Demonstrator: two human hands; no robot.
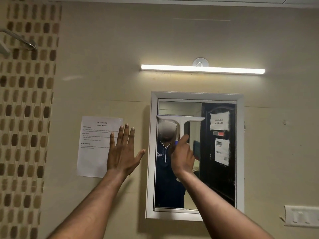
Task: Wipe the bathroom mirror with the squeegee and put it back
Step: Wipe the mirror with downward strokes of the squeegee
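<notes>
Right hand clenched round squeegee handle, blade on mirror; looks light, rigid plastic. Left hand splayed, empty.

Glossy white plastic squeegee, reflective glass mirror, matt paper sheet

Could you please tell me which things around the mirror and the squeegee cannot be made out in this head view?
- Squeegee handle: mostly covered by the right hand.
- Blade contact with the mirror: not decidable from this angle.
- Paper sheet beside the mirror: small print too small to read; the left hand covers its right part.
- Where the squeegee is stored: not seen.
- Wall fixture at upper left: cut off by the frame edge.
</notes>
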